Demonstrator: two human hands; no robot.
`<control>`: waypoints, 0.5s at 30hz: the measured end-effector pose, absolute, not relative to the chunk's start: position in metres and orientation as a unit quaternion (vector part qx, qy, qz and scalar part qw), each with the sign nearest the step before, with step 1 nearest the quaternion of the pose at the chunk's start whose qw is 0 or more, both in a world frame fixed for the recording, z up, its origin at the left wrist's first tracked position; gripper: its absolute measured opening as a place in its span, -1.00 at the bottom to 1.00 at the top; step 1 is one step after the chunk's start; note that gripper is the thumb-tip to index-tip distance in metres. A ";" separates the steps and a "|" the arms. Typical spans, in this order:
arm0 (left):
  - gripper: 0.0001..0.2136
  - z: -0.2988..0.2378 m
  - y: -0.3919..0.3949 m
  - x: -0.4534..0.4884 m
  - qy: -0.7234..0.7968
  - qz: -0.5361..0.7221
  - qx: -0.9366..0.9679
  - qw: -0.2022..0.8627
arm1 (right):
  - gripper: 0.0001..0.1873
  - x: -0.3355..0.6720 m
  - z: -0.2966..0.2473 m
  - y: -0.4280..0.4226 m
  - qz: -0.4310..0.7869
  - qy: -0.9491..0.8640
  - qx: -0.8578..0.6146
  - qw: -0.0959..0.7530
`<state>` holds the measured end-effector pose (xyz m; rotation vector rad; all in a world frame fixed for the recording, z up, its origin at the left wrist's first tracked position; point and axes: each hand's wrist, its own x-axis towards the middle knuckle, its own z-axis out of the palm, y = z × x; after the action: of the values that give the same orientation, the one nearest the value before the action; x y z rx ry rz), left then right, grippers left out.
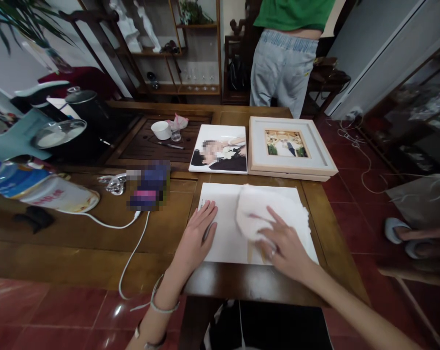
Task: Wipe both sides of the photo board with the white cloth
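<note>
A white board or open album (225, 245) lies flat near the table's front edge, its exact kind unclear. My left hand (198, 232) rests palm down on its left part, fingers stretched out and empty. Over the right part, a white cloth or tissue (254, 201) is spread, slightly blurred and with a ragged right edge. My right hand (287, 250) presses on this cloth, the index finger extended and the other fingers bent against it. A strip of tan color shows on the board just below the cloth.
Behind the board are a photo panel (220, 163) and stacked pale wooden frames (292, 170). A phone (150, 187) with a white cable (134, 253), a large bottle (59, 194) and pots (62, 136) stand left. A person in a green top (296, 14) stands beyond the table.
</note>
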<state>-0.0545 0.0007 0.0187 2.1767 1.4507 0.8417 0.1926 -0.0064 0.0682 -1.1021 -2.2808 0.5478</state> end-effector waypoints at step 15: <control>-0.57 0.017 0.001 -0.055 0.510 0.303 0.784 0.184 | -0.72 0.190 0.067 0.062 0.202 -0.859 -0.404 0.241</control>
<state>-0.0552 0.0014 0.0169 2.2096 1.4379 0.8533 0.1898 0.0616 0.0668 -1.1042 -2.3489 0.5534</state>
